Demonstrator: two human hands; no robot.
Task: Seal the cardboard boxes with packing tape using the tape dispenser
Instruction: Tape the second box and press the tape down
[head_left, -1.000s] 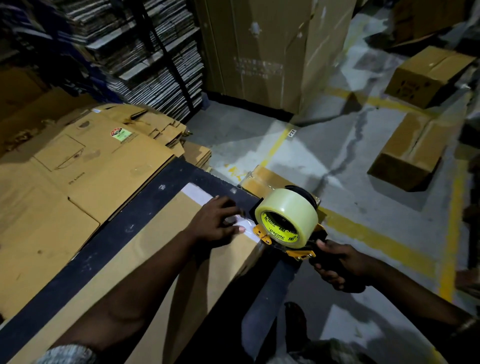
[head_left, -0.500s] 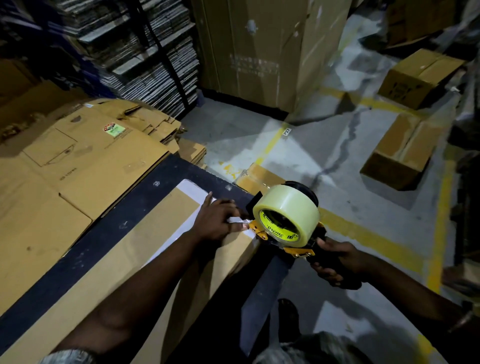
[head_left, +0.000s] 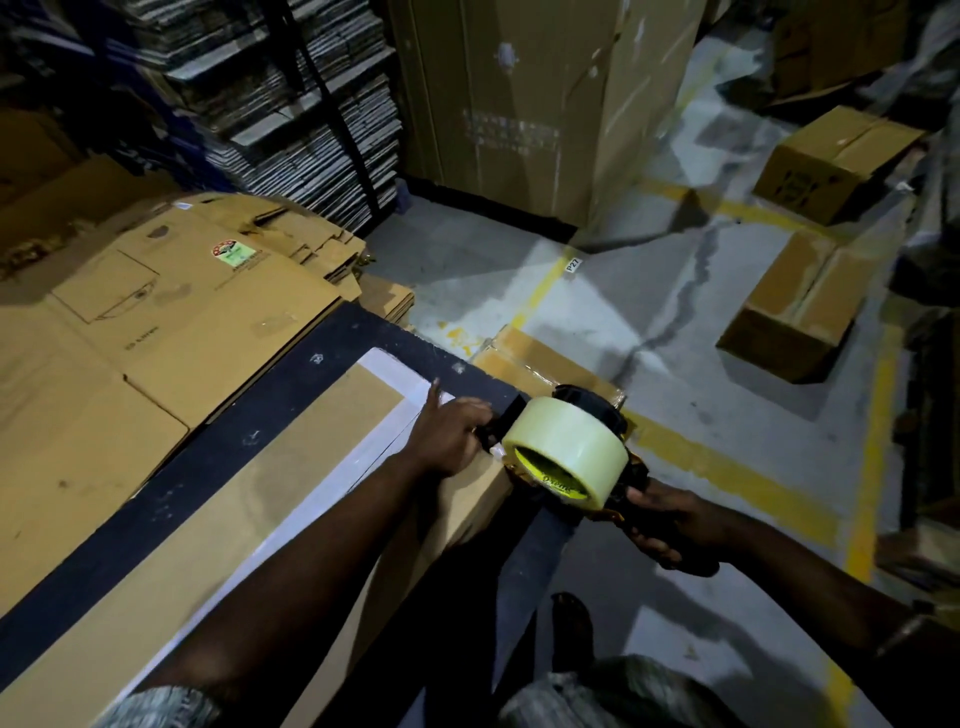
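- Tape dispenser (head_left: 571, 457) gripped by right hand (head_left: 670, 525), handle hidden inside curled fingers.
- Left hand (head_left: 452, 436) presses box (head_left: 311, 499) top; index straight, other fingertips hidden behind the roll.

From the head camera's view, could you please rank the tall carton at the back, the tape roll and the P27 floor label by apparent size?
1. Tall carton.
2. Tape roll, though enlarged by nearness.
3. P27 floor label.

left: flattened cardboard stack (head_left: 156, 332) blocks | right: bare floor (head_left: 675, 395) open | ahead: tall carton (head_left: 519, 104), probably near
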